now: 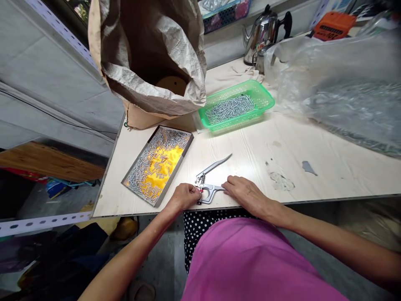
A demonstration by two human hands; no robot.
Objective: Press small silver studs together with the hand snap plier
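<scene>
A small metal hand press tool with a long lever lies near the table's front edge. My left hand is pinched at the tool's jaw, where a tiny red part shows; what the fingers hold is too small to name. My right hand rests flat on the tool's base, fingers together, pressing it down. Left of the hands sits a shallow metal tray with a yellow bottom and many small silver pins. A green plastic basket farther back holds more of the same pins.
A large brown paper sack stands open at the back left. A clear plastic bag of metal parts fills the right side. A steel kettle and an orange box stand at the back. The table edge runs just below my hands.
</scene>
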